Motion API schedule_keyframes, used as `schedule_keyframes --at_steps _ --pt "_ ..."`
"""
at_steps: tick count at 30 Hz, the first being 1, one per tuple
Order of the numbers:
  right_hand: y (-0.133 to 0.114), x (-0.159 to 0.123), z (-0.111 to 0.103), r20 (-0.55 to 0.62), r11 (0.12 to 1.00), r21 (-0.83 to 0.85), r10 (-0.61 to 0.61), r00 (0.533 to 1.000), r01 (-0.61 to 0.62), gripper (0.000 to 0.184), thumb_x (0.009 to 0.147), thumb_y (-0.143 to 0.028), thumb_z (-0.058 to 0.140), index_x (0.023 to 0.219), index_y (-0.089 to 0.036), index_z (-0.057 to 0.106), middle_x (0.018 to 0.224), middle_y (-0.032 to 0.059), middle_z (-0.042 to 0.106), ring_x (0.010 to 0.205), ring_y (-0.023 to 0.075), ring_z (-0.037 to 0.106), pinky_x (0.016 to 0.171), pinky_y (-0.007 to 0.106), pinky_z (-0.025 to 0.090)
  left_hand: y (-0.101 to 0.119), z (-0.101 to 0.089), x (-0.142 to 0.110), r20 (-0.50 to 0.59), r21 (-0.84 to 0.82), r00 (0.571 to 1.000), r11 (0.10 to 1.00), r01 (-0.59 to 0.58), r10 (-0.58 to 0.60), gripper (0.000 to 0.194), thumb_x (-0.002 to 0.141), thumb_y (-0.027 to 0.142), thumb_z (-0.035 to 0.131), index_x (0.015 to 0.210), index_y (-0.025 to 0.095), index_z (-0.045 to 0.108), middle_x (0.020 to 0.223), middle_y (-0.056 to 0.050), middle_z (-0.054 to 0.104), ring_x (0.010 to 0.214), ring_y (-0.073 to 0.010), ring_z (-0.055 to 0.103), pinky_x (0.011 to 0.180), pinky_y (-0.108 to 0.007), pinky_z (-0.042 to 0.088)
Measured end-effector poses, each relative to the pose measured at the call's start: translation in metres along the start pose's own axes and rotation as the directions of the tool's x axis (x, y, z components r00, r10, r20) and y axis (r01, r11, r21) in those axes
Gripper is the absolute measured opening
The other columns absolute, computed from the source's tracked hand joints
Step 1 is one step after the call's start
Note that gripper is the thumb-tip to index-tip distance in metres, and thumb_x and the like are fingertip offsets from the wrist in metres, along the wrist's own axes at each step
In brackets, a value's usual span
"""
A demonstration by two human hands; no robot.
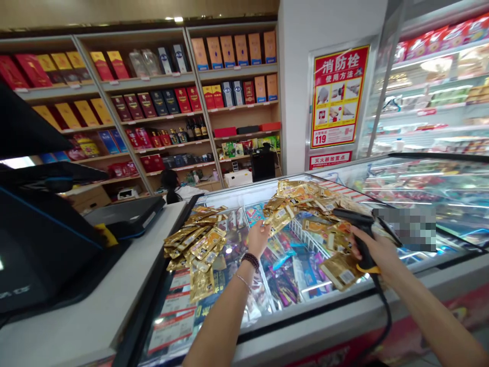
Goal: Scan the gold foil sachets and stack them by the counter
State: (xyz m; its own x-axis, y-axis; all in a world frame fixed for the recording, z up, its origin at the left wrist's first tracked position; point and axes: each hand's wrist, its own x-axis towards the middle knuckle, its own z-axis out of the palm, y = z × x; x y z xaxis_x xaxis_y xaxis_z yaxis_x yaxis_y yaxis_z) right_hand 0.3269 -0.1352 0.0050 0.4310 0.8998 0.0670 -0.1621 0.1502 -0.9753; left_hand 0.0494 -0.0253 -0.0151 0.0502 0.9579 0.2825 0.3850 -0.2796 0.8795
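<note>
My left hand point(259, 235) reaches over the glass freezer lid point(290, 285) and pinches a gold snack packet point(280, 219) at the edge of the right heap of gold packets point(309, 201). A bead bracelet and a thin chain sit on that wrist. My right hand point(372, 250) grips a black handheld barcode scanner point(355, 221) with a yellow trim, pointed left toward the held packet; its cable hangs down past the freezer front. Another pile of gold packets point(196, 244) lies on the lid at the left.
A black till screen point(42, 244) and a flat black device point(126, 216) stand on the white counter point(87, 326) at left. Shelves of boxed goods point(160, 102) fill the back wall. Someone's head point(170, 183) shows behind the counter. Chilled shelves point(439, 76) rise at right.
</note>
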Motion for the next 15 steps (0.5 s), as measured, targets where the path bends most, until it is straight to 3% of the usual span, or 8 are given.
schedule_keyframes --at_steps 3,6,10,15 --pt "-0.005 -0.005 0.009 0.040 0.999 -0.050 -0.005 0.999 0.007 0.044 0.062 -0.050 0.084 0.077 -0.019 0.057 0.057 -0.0028 0.055 0.039 0.0094 0.044 0.032 0.020 0.034 -0.007 -0.004 0.001 0.048 -0.331 0.990 0.933 0.140 -0.131 0.013 0.087 0.025 0.060 0.092 0.013 0.063 0.078 -0.004 0.069 0.073 -0.0143 0.068 0.073 -0.031 0.059" --pt "-0.008 -0.011 0.020 0.106 0.994 -0.103 -0.011 0.994 0.022 0.043 0.063 -0.050 0.083 0.074 -0.019 0.055 0.056 -0.0036 0.055 0.039 0.0090 0.045 0.034 0.020 0.034 -0.005 -0.017 0.000 0.040 -0.475 0.988 0.867 0.151 -0.150 0.025 0.080 0.035 0.071 0.091 0.013 0.067 0.076 -0.003 0.068 0.071 -0.0134 0.066 0.074 -0.031 0.059" --pt "-0.016 -0.023 0.044 0.252 0.974 -0.213 -0.016 0.968 0.071 0.046 0.071 -0.061 0.074 0.069 -0.020 0.053 0.051 -0.0027 0.053 0.039 0.0102 0.045 0.038 0.022 0.036 0.002 -0.046 -0.004 -0.018 -0.527 0.988 0.841 0.120 -0.152 0.040 0.071 0.047 0.076 0.092 0.014 0.069 0.071 -0.001 0.064 0.065 -0.0121 0.063 0.071 -0.031 0.058" --pt "-0.032 -0.054 0.093 0.369 0.956 -0.259 -0.036 0.929 0.140 0.046 0.077 -0.064 0.066 0.072 -0.021 0.053 0.048 -0.0032 0.052 0.040 0.0113 0.044 0.040 0.024 0.038 0.007 -0.085 -0.016 -0.088 -0.495 0.992 0.868 0.036 -0.091 0.042 0.071 0.050 0.075 0.092 0.015 0.067 0.071 0.000 0.059 0.062 -0.0106 0.057 0.066 -0.030 0.059"
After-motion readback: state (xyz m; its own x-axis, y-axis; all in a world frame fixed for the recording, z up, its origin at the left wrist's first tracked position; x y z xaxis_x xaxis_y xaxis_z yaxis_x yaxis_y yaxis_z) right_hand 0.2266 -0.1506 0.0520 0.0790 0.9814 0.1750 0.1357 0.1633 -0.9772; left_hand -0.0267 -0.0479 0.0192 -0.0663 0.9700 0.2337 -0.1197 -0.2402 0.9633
